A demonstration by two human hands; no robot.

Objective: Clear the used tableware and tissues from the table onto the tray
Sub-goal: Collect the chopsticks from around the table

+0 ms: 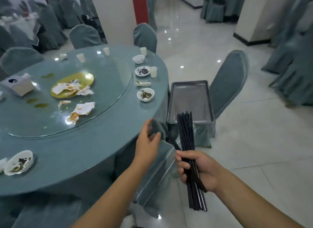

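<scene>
Round teal-clothed table (84, 160), rectangular metal tray (189, 95), right hand (199, 170) gripping black chopsticks (186, 134)

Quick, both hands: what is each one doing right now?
Left hand: open, fingers loosely curved, holding nothing, at the table edge.
Right hand: closed round a bundle of black chopsticks.

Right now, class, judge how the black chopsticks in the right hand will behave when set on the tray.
The chopsticks look straight and stiff, so they should not droop. Their tips fan apart above the right hand, so some may slip out. On the smooth metal tray they will probably roll or skid.
</scene>
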